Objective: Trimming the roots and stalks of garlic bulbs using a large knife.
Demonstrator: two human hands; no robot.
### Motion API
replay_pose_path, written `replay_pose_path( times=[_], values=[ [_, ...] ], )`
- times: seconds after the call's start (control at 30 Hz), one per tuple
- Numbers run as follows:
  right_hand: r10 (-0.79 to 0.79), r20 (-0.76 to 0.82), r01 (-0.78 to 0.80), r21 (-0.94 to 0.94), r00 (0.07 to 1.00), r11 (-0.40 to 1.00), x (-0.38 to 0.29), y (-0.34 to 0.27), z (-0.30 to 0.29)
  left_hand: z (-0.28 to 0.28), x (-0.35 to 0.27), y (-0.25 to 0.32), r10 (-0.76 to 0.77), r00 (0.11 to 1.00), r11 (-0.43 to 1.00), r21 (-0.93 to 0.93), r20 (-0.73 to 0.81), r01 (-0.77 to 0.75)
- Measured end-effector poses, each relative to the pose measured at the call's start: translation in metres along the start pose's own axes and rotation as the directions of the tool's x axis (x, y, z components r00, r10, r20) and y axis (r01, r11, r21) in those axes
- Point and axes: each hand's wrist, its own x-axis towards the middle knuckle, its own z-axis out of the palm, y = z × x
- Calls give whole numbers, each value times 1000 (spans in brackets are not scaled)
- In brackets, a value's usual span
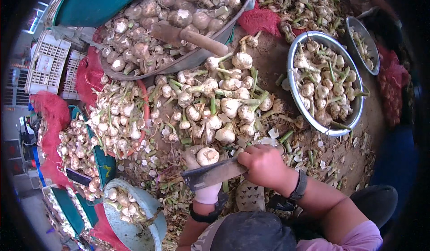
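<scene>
My left hand [192, 157], in a dirty pale glove, holds a garlic bulb [207, 156] with its cut root side facing up. The bare fingers of my right hand [263, 162] are closed around the handle of a broad cleaver [215, 173]. Its blade points left, just below the bulb, and covers part of the gloved hand. Beyond both hands lies a pile of garlic bulbs with green stems [231, 106]. A second cleaver with a wooden handle [205, 42] rests on the bulbs in a large metal basin [161, 71].
A steel bowl of garlic [292, 83] stands at the right, with a smaller metal bowl [378, 61] behind it. A pale blue bucket [126, 232] is tilted at the lower left. Red mesh sacks [50, 133], a phone [79, 177] and white crates [48, 62] are at the left. Peelings litter the ground.
</scene>
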Motion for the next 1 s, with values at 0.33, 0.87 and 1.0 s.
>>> replay_pose_path(
  times=[0.33, 0.87, 1.0],
  values=[
    [604, -1, -604, 3, 797, 797, -29, 72, 32, -32, -19, 96, -81, 875, 967, 175, -477, 185],
    [721, 158, -722, 345, 675, 600, -29, 54, 40, 9, 52, -39, -57, 996, 848, 522, -68, 84],
    [609, 61, -588, 349, 791, 730, -26, 47, 35, 0, 29, -16, -271, 963, 962, -37, -12, 270]
  ],
)
